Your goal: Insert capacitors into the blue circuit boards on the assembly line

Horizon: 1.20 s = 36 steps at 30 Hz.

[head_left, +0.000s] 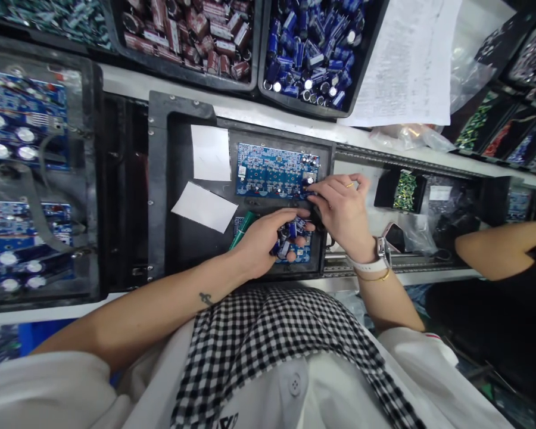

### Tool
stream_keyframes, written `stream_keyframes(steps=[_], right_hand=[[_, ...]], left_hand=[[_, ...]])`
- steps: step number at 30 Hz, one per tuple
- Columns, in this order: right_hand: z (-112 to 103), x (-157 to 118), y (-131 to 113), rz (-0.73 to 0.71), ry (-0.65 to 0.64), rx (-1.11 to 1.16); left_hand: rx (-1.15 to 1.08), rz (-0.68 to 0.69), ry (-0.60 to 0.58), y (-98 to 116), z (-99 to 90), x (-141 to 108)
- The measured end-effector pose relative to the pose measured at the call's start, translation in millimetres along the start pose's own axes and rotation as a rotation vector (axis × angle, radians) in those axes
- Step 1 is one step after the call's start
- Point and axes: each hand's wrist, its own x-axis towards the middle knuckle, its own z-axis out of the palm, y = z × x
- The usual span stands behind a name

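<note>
My left hand [262,241] is curled, palm up, around a handful of blue capacitors [290,231]. It hovers over a lower blue circuit board [301,255], hiding most of it. At the lower right corner of the upper circuit board [272,170], the fingertips of my right hand [343,208] are pinched on a small blue capacitor [304,192], partly covered by the fingers. Both boards lie in a black tray [178,244]. Beside my left wrist is a green marker pen [243,229]. Two white paper slips [211,152] rest left of the boards.
Behind the tray stand a bin of blue capacitors [312,53] and a bin of brown capacitors [192,36]. Another tray with populated boards [27,137] is at left. On the right are a small parts box [402,189], a phone [393,237] and another person's arm [500,247].
</note>
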Motion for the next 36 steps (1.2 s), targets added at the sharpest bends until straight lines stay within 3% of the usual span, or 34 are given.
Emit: stream_keyframes(steps=[6, 10, 13, 16, 20, 25, 36], right_hand=[[-0.4, -0.8, -3.6, -0.113, -0.042, -0.056], [-11.5, -8.5, -10.9, -0.025, -0.007, 0.039], [-32.2, -15.7, -22.2, -0.006, -0.046, 0.223], [-42.9, -17.8, -26.3, -0.011, -0.042, 0.303], [-25.5, -8.5, -9.6, 0.123, 0.113, 0.029], [-5.1, 4.8, 7.4, 0.129, 0.018, -0.083], [-6.0, 6.2, 3.2, 0.184, -0.004, -0.071]], left_hand=[[0.077, 0.077, 0.005, -1.4, -0.2, -2.7], [0.139, 0.165, 0.025, -3.3, -1.0, -5.0], [0.144, 0.188, -0.053, -3.4, -1.1, -6.4], [0.107, 0.129, -0.141, -2.7, 0.3, -5.4], [0.066, 0.050, -0.152, -0.8, -0.2, -1.5], [0.052, 0.026, -0.106, 2.0, -2.2, -0.1], [0.000, 0.020, -0.025, 3.9, -1.8, -2.2]])
